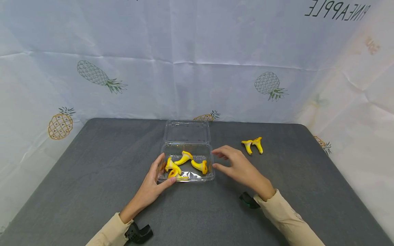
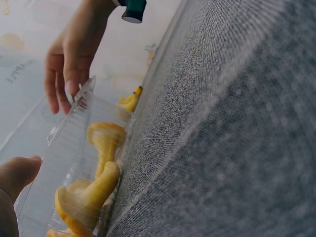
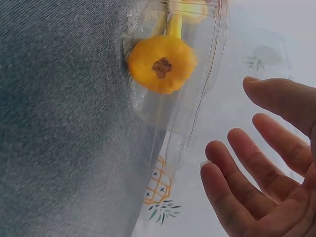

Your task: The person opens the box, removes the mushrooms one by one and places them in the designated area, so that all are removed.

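Note:
A clear plastic clamshell container [image 1: 197, 178] stands on the dark grey table [image 1: 92, 164], its lid [image 1: 187, 131] folded back. Several yellow mushrooms [image 1: 184, 158] lie inside it. My left hand [image 1: 158, 172] holds its front left corner, thumb along the front edge and fingers on the left wall; the thumb [image 2: 17, 173] shows against the plastic [image 2: 69, 143]. My right hand [image 1: 223, 160] hovers with spread fingers just off the container's right side, holding nothing. Its fingers [image 3: 247, 182] stand apart from the container wall [image 3: 197, 98], behind which a mushroom cap [image 3: 162, 64] shows.
Two more yellow mushrooms [image 1: 253, 145] lie on the table to the right of the container, beyond my right hand. A pineapple-print cloth [image 1: 184, 68] hangs behind and along both sides. The table's edges run close to the cloth.

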`<state>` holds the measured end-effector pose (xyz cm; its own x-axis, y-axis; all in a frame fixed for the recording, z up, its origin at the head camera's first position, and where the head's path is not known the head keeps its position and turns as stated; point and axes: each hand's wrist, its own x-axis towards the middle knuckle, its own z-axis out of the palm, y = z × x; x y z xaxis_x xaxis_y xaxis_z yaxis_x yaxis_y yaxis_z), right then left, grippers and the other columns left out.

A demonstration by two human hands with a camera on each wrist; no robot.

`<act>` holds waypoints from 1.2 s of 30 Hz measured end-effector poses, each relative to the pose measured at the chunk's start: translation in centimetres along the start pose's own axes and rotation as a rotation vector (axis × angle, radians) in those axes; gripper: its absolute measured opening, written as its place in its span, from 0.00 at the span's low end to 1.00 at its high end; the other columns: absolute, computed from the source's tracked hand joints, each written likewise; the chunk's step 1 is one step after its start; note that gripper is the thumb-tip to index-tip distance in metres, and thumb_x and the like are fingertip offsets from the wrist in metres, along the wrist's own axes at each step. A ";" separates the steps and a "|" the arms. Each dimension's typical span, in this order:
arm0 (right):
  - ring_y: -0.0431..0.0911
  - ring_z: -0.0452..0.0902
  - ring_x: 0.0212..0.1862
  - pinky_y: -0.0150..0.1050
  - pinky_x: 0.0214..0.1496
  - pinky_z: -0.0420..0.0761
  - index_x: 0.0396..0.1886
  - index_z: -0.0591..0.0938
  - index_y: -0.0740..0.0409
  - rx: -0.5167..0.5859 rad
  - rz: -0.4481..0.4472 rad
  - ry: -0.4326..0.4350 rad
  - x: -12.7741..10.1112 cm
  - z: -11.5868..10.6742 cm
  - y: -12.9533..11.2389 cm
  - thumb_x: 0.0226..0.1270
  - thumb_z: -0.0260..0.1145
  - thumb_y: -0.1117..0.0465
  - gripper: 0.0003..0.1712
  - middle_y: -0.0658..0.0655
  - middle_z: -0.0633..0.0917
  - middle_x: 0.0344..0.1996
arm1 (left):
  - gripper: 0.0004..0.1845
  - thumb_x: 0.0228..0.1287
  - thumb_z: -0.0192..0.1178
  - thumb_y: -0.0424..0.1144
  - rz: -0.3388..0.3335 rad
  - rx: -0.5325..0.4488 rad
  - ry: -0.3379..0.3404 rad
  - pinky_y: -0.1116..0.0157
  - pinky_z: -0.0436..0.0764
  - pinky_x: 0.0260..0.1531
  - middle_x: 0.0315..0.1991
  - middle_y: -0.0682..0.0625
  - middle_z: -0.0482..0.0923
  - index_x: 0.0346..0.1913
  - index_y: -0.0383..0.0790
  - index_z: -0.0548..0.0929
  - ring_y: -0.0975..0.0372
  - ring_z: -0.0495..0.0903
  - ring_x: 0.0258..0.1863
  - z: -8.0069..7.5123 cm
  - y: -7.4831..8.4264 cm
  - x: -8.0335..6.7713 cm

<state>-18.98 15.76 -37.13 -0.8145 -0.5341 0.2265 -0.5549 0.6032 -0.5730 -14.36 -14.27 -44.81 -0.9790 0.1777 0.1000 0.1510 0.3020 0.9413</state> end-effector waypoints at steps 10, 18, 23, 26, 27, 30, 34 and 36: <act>0.54 0.81 0.52 0.52 0.55 0.82 0.56 0.82 0.60 -0.033 -0.015 -0.075 1.3 0.5 -1.0 0.63 0.72 0.63 0.21 0.58 0.83 0.52 | 0.50 0.67 0.65 0.41 0.021 -0.010 0.001 0.39 0.54 0.74 0.80 0.38 0.41 0.80 0.40 0.42 0.41 0.49 0.78 -0.1 0.0 0.0; 0.52 0.81 0.52 0.50 0.55 0.83 0.54 0.83 0.60 -0.059 -0.034 -0.153 2.2 0.7 -1.2 0.64 0.72 0.63 0.19 0.56 0.84 0.50 | 0.49 0.67 0.65 0.42 0.015 -0.003 0.000 0.40 0.54 0.74 0.81 0.39 0.41 0.80 0.40 0.42 0.42 0.50 0.78 -0.1 0.0 0.0; 0.49 0.82 0.49 0.42 0.48 0.82 0.53 0.84 0.59 -0.115 -0.042 -0.196 2.6 0.8 -1.4 0.64 0.72 0.62 0.18 0.54 0.84 0.51 | 0.49 0.67 0.65 0.42 0.013 -0.002 0.000 0.40 0.54 0.74 0.80 0.38 0.41 0.80 0.39 0.43 0.42 0.50 0.78 -0.1 0.1 0.0; 0.49 0.81 0.48 0.42 0.47 0.81 0.52 0.85 0.58 -0.143 -0.039 -0.221 3.0 0.9 -1.5 0.63 0.72 0.61 0.18 0.53 0.83 0.51 | 0.49 0.67 0.65 0.42 0.013 -0.004 0.000 0.40 0.54 0.74 0.80 0.37 0.42 0.80 0.39 0.43 0.42 0.50 0.78 -0.1 0.1 0.0; 0.49 0.81 0.49 0.43 0.49 0.81 0.52 0.85 0.58 -0.151 -0.037 -0.230 3.1 1.0 -1.5 0.63 0.72 0.61 0.18 0.53 0.83 0.51 | 0.49 0.67 0.65 0.41 0.012 -0.006 0.000 0.40 0.54 0.74 0.80 0.37 0.42 0.80 0.39 0.42 0.42 0.50 0.78 -0.1 0.1 0.0; 0.50 0.80 0.52 0.47 0.53 0.80 0.52 0.85 0.58 -0.177 -0.025 -0.254 3.4 1.1 -1.6 0.63 0.72 0.61 0.17 0.53 0.83 0.52 | 0.50 0.67 0.65 0.42 0.009 -0.008 -0.002 0.40 0.54 0.74 0.80 0.38 0.41 0.80 0.39 0.42 0.42 0.49 0.78 -0.1 0.1 0.0; 0.52 0.78 0.57 0.51 0.58 0.79 0.51 0.85 0.57 -0.205 -0.016 -0.290 3.7 1.1 -1.7 0.64 0.71 0.62 0.16 0.54 0.83 0.53 | 0.50 0.67 0.65 0.42 0.006 -0.009 -0.003 0.40 0.53 0.74 0.80 0.39 0.41 0.80 0.40 0.42 0.42 0.49 0.78 -0.1 0.0 0.0; 0.52 0.77 0.58 0.51 0.60 0.79 0.51 0.86 0.57 -0.211 -0.022 -0.305 3.8 1.1 -1.7 0.65 0.70 0.64 0.15 0.54 0.83 0.54 | 0.50 0.67 0.65 0.42 0.005 -0.010 -0.003 0.39 0.53 0.74 0.80 0.39 0.41 0.80 0.40 0.42 0.42 0.49 0.78 -0.1 0.0 0.0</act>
<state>-20.97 12.01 -36.13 -0.7315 -0.6813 -0.0265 -0.6205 0.6814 -0.3881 -14.36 -14.36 -44.76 -0.9778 0.1824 0.1035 0.1544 0.2922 0.9438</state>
